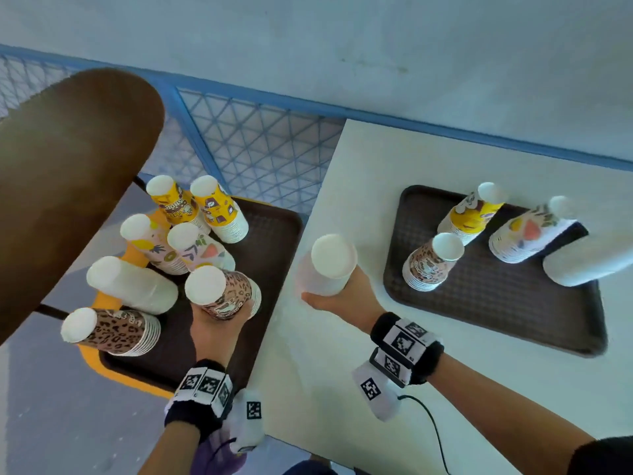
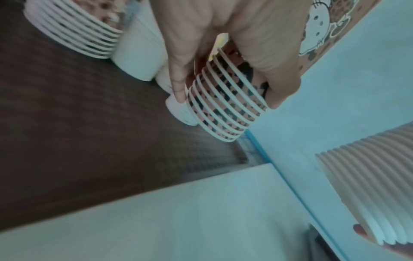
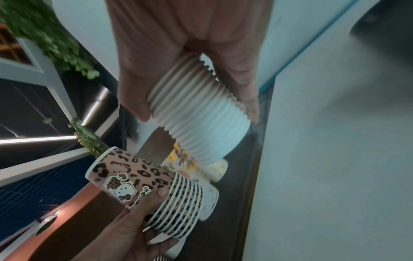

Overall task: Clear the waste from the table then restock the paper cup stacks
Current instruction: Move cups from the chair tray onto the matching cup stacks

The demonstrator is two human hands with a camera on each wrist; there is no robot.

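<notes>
My left hand (image 1: 219,320) grips a leopard-print cup stack (image 1: 219,291) above the left brown tray (image 1: 267,255); its rims (image 2: 223,104) show between thumb and fingers in the left wrist view. My right hand (image 1: 339,296) holds a plain white cup stack (image 1: 329,265) over the white table's left edge, and the same white cup stack (image 3: 198,120) is seen ribbed in the right wrist view. The leopard-print cup stack (image 3: 156,190) appears there too, below it. On the right brown tray (image 1: 486,303) stand a leopard stack (image 1: 431,262), a yellow stack (image 1: 472,214), a floral stack (image 1: 527,234) and a white stack (image 1: 582,262).
The left tray sits on a yellow chair (image 1: 102,365) and carries several more stacks: yellow (image 1: 219,210), floral (image 1: 202,245), white (image 1: 130,284), leopard (image 1: 109,330). A brown chair back (image 1: 68,186) rises at the left. A blue mesh fence (image 1: 260,145) runs behind. The white table (image 1: 342,389) spreads in front.
</notes>
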